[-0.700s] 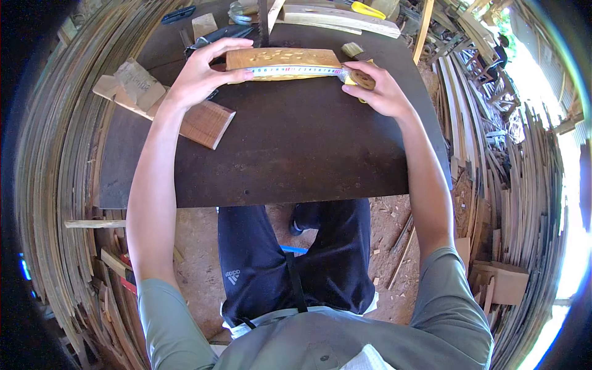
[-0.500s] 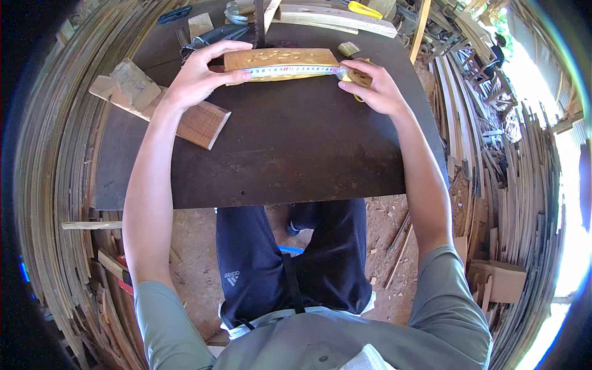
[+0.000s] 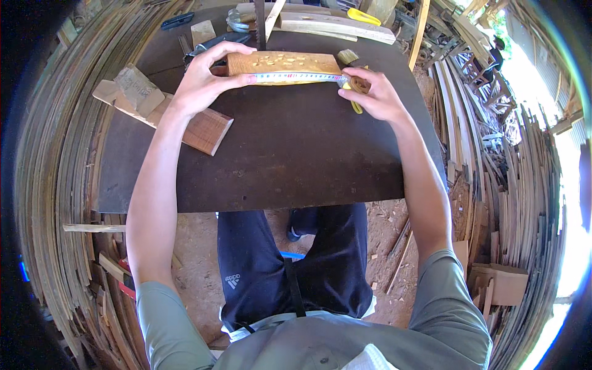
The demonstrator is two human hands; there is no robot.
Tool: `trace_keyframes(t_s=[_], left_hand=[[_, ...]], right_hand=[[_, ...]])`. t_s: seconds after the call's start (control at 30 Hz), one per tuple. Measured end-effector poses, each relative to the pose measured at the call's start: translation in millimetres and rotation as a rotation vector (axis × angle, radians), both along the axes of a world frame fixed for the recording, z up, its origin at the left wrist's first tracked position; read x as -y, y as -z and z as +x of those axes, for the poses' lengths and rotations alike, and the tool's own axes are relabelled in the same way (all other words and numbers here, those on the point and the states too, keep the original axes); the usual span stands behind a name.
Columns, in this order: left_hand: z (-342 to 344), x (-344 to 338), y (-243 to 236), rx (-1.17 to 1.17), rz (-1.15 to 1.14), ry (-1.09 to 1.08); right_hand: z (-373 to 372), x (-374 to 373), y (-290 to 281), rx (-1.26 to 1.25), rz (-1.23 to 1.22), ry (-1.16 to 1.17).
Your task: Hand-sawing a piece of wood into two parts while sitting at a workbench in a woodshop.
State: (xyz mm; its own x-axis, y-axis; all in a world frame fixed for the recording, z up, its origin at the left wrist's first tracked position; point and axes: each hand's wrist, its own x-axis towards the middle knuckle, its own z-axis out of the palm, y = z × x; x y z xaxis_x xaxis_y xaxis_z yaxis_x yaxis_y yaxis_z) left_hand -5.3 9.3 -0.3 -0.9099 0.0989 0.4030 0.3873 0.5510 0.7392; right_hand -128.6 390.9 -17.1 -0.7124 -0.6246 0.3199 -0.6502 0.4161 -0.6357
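A brown wooden block (image 3: 283, 60), with light chips scattered over its top, is held near the far side of the dark table. My left hand (image 3: 203, 79) grips the block's left end, with the thumb pressing the pale tape blade (image 3: 299, 78) along the near edge. At the right end, my right hand (image 3: 377, 97) is closed around a tape measure (image 3: 360, 85), its yellow part hanging below the fingers. The blade runs taut between both hands. How far each hand's fingers reach behind the block is hidden.
Left on the dark table (image 3: 290, 160) lies a reddish-brown board (image 3: 206, 131) beneath a torn cardboard piece (image 3: 137, 89). Behind the block are a brush (image 3: 347, 57), a saw blade (image 3: 260, 24), pale planks (image 3: 336, 24) and a yellow-handled tool (image 3: 364, 16). Stacked wood strips flank both sides.
The whole view has shifted slightly, so table items sit a little lower. My left thumb covers slightly more of the tape blade. Both hands keep their holds.
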Motion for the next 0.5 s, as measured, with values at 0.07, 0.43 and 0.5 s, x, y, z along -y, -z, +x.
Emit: trace_keyframes(t_s=[0.07,0.43,0.5], left_hand=[[2,0,6,0.001,0.196,0.072],[0,-10,-9,0.008,0.466,-0.138],[1,6,-6,0.081,0.416,-0.052]], right_hand=[[6,5,4,-0.061,-0.003,0.01],[10,9,-1,-0.091,-0.059,0.001],[6,12,3,0.058,-0.188,0.016]])
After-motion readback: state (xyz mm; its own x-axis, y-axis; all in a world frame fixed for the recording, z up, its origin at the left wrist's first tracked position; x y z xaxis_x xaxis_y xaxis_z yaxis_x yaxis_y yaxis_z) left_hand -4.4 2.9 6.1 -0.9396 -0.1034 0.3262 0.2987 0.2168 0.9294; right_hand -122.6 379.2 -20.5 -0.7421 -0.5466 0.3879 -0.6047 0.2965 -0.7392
